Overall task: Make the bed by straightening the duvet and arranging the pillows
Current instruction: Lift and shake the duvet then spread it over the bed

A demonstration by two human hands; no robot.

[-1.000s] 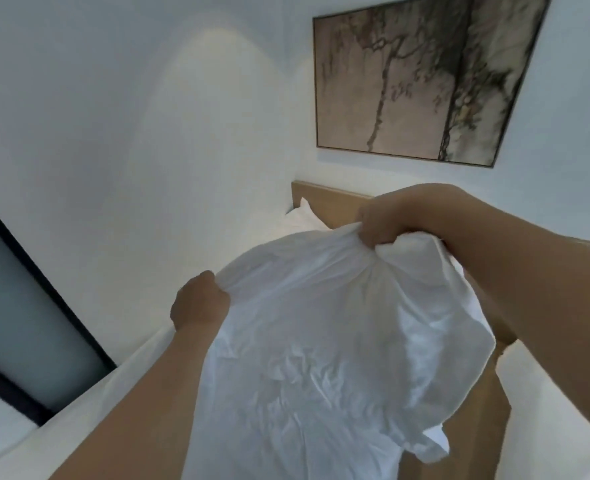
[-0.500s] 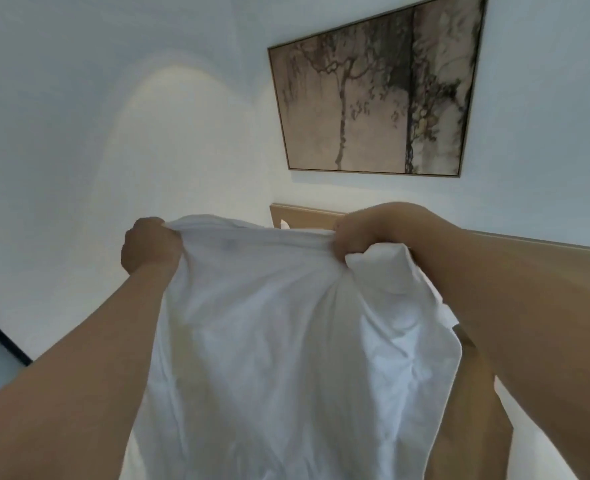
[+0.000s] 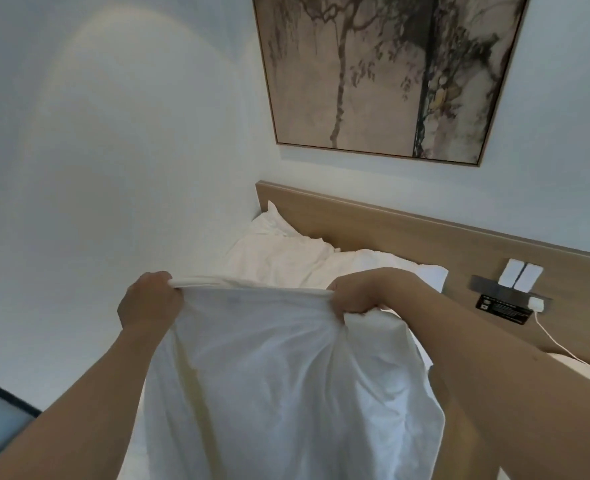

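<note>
While the duvet (image 3: 286, 386) is being held up over the bed by its top edge, clenched in the left hand (image 3: 149, 301) and right hand (image 3: 354, 296), the crumpled pillows (image 3: 283, 252) by the headboard (image 3: 390, 223) are waiting unarranged; most work is judged remaining.

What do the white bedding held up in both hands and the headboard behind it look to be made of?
Held bedding: thin woven fabric, probably cotton, matte; it creases finely and bunches where the left hand and right hand grip its top edge. Headboard: light wood or wood-look laminate, smooth and satin; faint even grain, so veneer or laminate cannot be told apart.
</note>
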